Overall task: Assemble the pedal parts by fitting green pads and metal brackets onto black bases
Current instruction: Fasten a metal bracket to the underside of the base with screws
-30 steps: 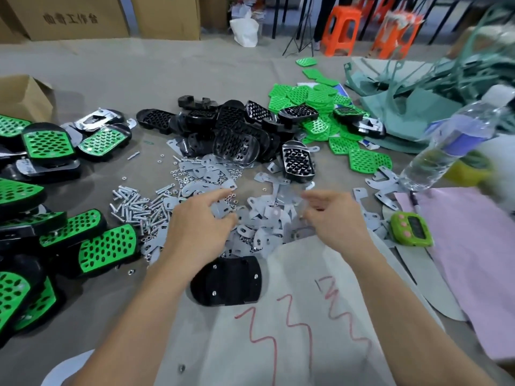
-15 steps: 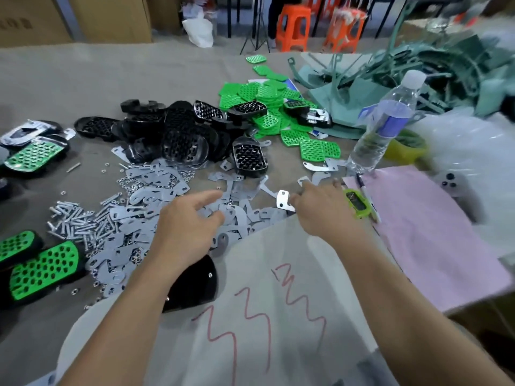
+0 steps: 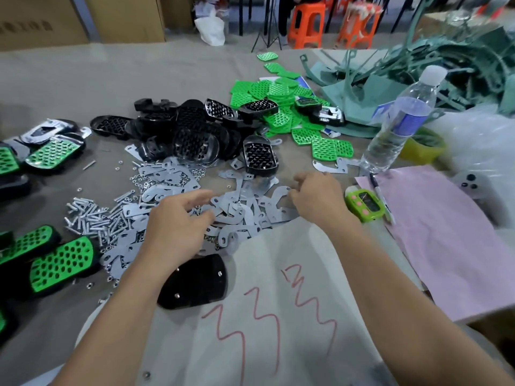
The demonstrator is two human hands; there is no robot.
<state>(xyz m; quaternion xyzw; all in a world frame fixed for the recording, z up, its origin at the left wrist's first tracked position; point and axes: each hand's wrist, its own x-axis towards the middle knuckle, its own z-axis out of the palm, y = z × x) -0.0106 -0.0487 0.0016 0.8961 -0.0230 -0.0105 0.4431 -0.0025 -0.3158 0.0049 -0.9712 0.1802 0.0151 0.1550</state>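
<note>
A pile of flat metal brackets [image 3: 239,210] lies in the middle of the table. My left hand [image 3: 178,227] hovers over its left side with the fingers loosely spread and nothing in them. My right hand [image 3: 317,196] is at the pile's right edge, its curled fingers and thumb pinching a metal bracket [image 3: 280,190]. A black base [image 3: 195,285] lies flat by my left wrist, two screw tips showing. Behind the brackets are a heap of black bases [image 3: 189,129] and a heap of green pads [image 3: 278,93].
Loose screws [image 3: 89,215] and nuts lie left of the brackets. Finished green-topped pedals [image 3: 61,263] line the left edge. On the right are a water bottle [image 3: 398,126], a green timer [image 3: 365,203], a pen [image 3: 381,196] and pink paper [image 3: 446,232]. A white cloth [image 3: 264,330] with red marks lies in front.
My right hand, which held a bracket lifted off the pile half a second ago, has dropped back onto the pile. My left hand stays over the brackets. The view has swung right.
</note>
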